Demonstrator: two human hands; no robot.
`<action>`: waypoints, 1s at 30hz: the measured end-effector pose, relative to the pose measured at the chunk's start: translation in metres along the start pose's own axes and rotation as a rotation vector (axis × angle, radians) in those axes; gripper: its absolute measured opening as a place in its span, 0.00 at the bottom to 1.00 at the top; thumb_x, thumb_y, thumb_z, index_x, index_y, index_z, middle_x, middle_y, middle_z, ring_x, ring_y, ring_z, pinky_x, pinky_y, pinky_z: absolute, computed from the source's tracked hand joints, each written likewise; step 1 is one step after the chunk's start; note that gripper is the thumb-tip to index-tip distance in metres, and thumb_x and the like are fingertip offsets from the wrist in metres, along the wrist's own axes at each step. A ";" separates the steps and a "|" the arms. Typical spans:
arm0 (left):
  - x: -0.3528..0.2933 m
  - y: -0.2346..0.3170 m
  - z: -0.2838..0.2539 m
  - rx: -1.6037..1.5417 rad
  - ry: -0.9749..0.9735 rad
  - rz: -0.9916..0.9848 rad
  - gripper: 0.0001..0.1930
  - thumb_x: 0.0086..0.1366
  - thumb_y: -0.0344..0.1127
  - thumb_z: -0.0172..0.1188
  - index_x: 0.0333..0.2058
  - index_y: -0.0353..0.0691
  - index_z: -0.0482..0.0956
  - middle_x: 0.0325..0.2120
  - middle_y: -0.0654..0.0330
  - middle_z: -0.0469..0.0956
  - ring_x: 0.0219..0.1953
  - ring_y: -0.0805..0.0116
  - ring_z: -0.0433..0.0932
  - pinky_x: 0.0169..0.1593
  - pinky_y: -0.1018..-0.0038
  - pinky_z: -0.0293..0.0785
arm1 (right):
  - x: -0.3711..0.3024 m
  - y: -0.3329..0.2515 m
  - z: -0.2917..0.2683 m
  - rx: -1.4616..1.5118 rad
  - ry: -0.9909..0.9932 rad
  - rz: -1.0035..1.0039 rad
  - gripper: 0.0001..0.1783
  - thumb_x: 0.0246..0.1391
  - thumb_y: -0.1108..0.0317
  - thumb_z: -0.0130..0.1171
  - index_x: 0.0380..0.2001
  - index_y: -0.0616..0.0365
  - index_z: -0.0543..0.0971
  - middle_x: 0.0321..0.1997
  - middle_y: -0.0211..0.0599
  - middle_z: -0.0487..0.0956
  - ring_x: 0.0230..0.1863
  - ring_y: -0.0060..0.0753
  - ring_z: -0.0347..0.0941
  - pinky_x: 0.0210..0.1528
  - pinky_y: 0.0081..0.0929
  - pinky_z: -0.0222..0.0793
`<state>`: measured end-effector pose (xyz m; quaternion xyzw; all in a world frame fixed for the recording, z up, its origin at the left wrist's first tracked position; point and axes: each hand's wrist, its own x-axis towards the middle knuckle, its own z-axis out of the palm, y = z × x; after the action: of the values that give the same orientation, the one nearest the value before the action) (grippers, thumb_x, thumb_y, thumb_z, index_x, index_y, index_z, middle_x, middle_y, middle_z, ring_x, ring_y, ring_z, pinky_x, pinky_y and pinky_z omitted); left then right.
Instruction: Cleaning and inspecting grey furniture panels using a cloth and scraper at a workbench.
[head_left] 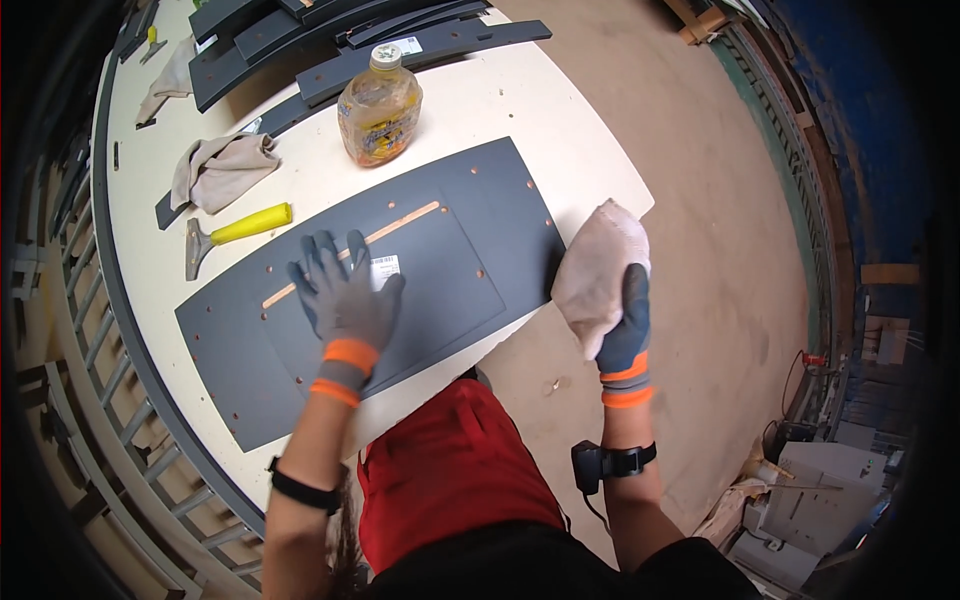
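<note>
A dark grey furniture panel (450,290) with small drilled holes and a pale wooden slot lies on the white table. My left hand (350,290), in a grey glove with an orange cuff, rests on it with fingers spread, beside a white label (383,271). Off the panel's right end, my right hand (627,320), gloved alike, grips a pale pinkish cloth (600,270). Its fingers are partly hidden behind the cloth. To the left of the panel's far edge lies a scraper (240,228) with a yellow handle.
Behind the panel stands a plastic bottle (380,115) with a white cap. A crumpled cloth (225,172) lies near the scraper. More dark boards (330,60) are stacked at the table's far end. A metal roller frame (130,410) runs along the left; grey equipment (800,500) sits lower right.
</note>
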<state>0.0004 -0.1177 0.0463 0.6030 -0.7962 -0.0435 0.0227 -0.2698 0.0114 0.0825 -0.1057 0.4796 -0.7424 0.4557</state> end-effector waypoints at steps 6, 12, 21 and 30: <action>0.012 0.026 0.020 -0.091 0.008 0.071 0.37 0.65 0.55 0.52 0.67 0.41 0.57 0.67 0.41 0.52 0.72 0.43 0.40 0.71 0.44 0.30 | -0.017 0.037 0.037 -1.346 -0.517 -0.166 0.35 0.52 0.58 0.62 0.59 0.66 0.66 0.61 0.54 0.68 0.62 0.57 0.64 0.62 0.41 0.62; 0.016 0.028 0.010 -0.025 -0.106 0.101 0.38 0.64 0.54 0.52 0.67 0.39 0.57 0.68 0.42 0.52 0.72 0.43 0.40 0.70 0.42 0.28 | 0.060 0.089 0.059 -1.831 -0.609 -0.594 0.35 0.53 0.61 0.59 0.61 0.66 0.64 0.69 0.54 0.59 0.72 0.59 0.50 0.71 0.48 0.47; 0.021 0.033 0.009 -0.073 -0.106 0.051 0.38 0.64 0.53 0.53 0.67 0.39 0.57 0.69 0.44 0.51 0.73 0.45 0.39 0.71 0.43 0.27 | 0.061 0.087 0.043 -1.851 -0.616 -0.617 0.35 0.53 0.58 0.57 0.61 0.66 0.65 0.67 0.53 0.60 0.71 0.58 0.50 0.71 0.49 0.44; 0.021 0.035 0.011 -0.068 -0.111 0.055 0.39 0.62 0.54 0.54 0.66 0.40 0.59 0.68 0.45 0.53 0.73 0.49 0.39 0.71 0.45 0.28 | 0.093 0.097 0.063 -1.789 -0.547 -0.599 0.34 0.53 0.62 0.55 0.63 0.63 0.64 0.69 0.53 0.60 0.71 0.58 0.51 0.72 0.48 0.44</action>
<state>-0.0396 -0.1281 0.0383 0.5763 -0.8107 -0.1030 0.0002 -0.2286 -0.1123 0.0103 -0.6976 0.6962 -0.1400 0.0957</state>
